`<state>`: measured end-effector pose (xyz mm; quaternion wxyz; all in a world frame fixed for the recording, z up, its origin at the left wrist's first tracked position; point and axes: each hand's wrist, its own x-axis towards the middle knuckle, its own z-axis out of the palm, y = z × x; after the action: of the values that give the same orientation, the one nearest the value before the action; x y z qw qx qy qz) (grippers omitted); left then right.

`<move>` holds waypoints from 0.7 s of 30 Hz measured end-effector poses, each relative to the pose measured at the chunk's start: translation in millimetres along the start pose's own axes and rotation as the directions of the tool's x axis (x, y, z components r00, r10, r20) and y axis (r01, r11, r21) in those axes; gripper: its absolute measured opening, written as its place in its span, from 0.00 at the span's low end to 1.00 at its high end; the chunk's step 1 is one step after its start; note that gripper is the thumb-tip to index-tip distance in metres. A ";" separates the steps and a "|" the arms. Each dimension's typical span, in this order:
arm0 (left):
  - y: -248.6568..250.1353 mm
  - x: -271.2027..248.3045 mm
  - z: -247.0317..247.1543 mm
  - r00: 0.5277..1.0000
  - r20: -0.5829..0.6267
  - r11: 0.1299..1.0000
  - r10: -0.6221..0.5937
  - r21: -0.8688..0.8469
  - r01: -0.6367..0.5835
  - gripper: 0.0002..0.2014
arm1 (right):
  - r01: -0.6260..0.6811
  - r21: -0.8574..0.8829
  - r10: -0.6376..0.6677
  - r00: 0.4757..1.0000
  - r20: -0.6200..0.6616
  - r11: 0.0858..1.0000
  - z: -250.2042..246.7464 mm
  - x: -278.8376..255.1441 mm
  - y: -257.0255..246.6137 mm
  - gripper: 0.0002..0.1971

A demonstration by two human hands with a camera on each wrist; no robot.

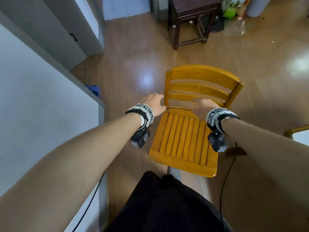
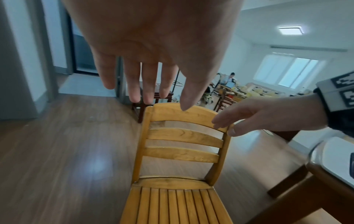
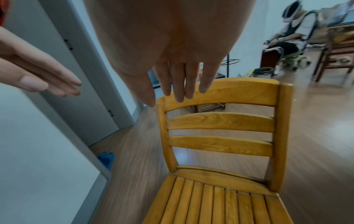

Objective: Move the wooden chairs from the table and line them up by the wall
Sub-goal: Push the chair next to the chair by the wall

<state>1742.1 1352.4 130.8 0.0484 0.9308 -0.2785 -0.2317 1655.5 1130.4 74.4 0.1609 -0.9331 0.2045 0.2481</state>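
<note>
A yellow-orange wooden chair [image 1: 189, 131] stands upright on the brown floor, right of the white wall and well apart from it. Its seat is made of narrow slats running front to back, with the front edge on the near side. Its back, three curved rails between two posts, is on the far side.

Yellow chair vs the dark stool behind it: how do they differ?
The yellow chair is light honey-coloured wood; the dark stool is deep reddish brown. The yellow chair has a three-slat backrest and a slatted seat; the dark stool shows no backrest. The yellow chair stands right before the person, both open hands near its back; the dark stool stands farther off, untouched. Both stand upright on the wooden floor.
</note>
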 end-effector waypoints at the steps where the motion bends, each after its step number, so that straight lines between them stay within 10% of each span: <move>1: 9.3 11.2 -4.2 1.000 0.002 0.999 0.030 0.024 -0.030 0.28 | -0.016 0.024 0.017 1.000 -0.013 1.000 -4.0 0.7 9.2 0.29; 12: 94.2 169.9 -40.8 0.918 0.129 0.902 0.376 0.178 -0.394 0.30 | -0.265 0.302 0.308 0.946 -0.105 0.916 -23.4 26.4 78.0 0.26; 17: 134.5 240.6 -47.6 0.765 0.256 0.736 0.591 0.219 -0.641 0.29 | -0.442 0.473 0.559 0.818 -0.135 0.762 -22.0 36.0 73.5 0.08; 21: 161.3 258.3 -46.5 0.590 0.367 0.535 0.719 0.249 -0.807 0.26 | -0.589 0.566 0.739 0.672 -0.052 0.576 -8.4 13.9 50.9 0.28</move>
<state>1873.9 1075.3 103.0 -0.0725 0.6707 -0.7022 -0.2276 1646.4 1078.8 63.9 0.2616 -0.7335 0.6206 0.0916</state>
